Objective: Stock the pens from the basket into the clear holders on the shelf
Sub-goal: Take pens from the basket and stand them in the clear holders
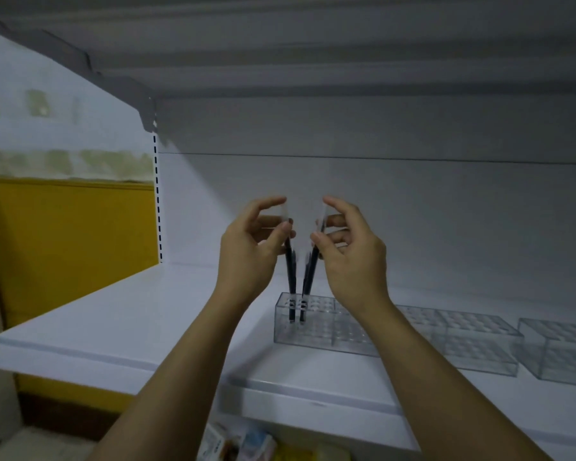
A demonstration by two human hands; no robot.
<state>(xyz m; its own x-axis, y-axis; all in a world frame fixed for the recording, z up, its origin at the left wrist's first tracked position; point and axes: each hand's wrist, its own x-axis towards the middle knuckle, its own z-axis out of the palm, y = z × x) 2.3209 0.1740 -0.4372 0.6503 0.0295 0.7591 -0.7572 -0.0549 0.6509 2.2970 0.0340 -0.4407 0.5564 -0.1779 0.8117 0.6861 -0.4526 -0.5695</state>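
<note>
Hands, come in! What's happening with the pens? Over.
Left hand pinches one dark pen, tip in leftmost clear holder. Right hand pinches more pens, tips in same holder. Nothing in the way.

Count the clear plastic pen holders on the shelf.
3: left holder, with thin dark pens in it, below the left hand and right hand; middle holder right of the right forearm; right holder cut by the frame edge. Seams may hide more.
</note>
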